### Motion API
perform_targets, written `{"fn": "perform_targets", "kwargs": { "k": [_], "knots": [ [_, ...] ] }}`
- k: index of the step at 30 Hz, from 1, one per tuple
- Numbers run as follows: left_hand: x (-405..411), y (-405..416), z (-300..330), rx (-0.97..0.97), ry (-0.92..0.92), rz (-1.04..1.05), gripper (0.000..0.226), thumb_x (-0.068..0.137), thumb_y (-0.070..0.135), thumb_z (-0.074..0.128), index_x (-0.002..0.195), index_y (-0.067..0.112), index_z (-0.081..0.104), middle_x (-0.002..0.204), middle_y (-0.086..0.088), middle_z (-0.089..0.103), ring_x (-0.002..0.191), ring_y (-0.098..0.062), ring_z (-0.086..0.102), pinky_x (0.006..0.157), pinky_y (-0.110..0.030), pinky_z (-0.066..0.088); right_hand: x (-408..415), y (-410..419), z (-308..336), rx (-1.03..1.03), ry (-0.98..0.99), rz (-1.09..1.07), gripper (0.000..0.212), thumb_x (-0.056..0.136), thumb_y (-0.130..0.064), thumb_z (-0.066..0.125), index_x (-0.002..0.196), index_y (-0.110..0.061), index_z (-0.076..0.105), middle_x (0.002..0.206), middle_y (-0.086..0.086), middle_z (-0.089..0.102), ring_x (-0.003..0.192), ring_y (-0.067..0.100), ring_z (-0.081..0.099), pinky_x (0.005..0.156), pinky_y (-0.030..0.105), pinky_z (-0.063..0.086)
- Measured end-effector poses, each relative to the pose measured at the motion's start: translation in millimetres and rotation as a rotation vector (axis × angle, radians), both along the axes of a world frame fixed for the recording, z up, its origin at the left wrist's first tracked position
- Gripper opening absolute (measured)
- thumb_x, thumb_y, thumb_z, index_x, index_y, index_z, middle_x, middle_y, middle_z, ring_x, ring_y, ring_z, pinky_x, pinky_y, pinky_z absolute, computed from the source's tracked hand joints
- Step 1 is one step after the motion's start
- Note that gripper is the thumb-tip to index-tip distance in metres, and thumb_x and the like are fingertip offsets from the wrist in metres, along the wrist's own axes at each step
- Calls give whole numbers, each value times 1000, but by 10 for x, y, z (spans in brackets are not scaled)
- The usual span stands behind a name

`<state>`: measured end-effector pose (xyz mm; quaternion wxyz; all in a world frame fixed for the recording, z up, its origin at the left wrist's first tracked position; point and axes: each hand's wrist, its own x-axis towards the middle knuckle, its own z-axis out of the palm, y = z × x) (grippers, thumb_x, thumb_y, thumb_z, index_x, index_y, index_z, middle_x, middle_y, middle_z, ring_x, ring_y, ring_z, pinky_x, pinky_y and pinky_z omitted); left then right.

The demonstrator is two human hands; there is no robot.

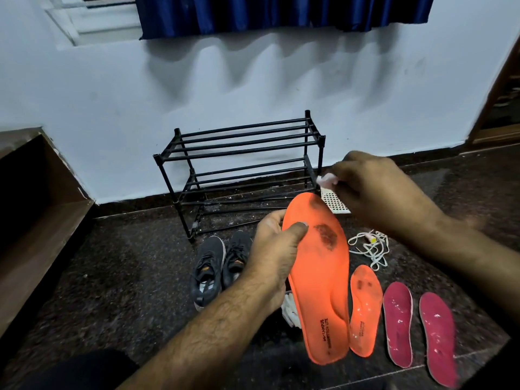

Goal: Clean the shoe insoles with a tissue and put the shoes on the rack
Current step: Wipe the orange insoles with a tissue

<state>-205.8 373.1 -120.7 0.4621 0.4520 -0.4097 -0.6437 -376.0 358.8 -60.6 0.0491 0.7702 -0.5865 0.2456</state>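
My left hand (274, 254) grips a large orange insole (320, 282) by its left edge, thumb on its top face, and holds it up off the floor. Dark stains mark its toe end. My right hand (377, 190) hovers just above the toe end and pinches a small white tissue (326, 180). A second orange insole (364, 311) and two dark red insoles (398, 323) (437, 337) lie on the floor to the right. A pair of black shoes (219, 263) stands in front of the empty black rack (242, 153).
A white shoe (289, 309) peeks out behind the held insole. White laces (370, 249) and a white perforated piece (336, 202) lie on the dark stone floor near the rack. A wooden ledge (33, 209) runs along the left; a wooden frame (498, 88) stands at the far right.
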Motion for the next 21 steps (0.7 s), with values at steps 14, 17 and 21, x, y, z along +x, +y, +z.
{"fn": "perform_targets", "kwargs": {
  "k": [14, 17, 21],
  "knots": [
    [62, -63, 62, 36, 3, 45, 21, 107, 17, 46, 110, 14, 66, 103, -16, 76, 80, -24, 68, 85, -49, 58, 85, -23, -143, 187, -69, 62, 13, 87, -20, 67, 95, -27, 74, 87, -11, 65, 83, 12, 66, 70, 26, 48],
    [62, -118, 75, 27, 26, 91, 22, 108, 16, 43, 109, 13, 65, 97, -13, 75, 74, -21, 68, 79, -40, 59, 48, -88, -131, -24, -35, -58, 19, 89, -13, 64, 105, -20, 72, 95, -1, 61, 90, 25, 65, 75, 32, 48],
    [68, -213, 54, 48, 23, 140, 23, 107, 15, 43, 113, 11, 65, 98, -15, 72, 71, -22, 63, 66, -33, 57, 286, 95, -172, 283, -55, 344, 15, 91, -24, 69, 105, -26, 73, 95, -11, 65, 86, 2, 61, 74, 9, 40]
  ]
}}
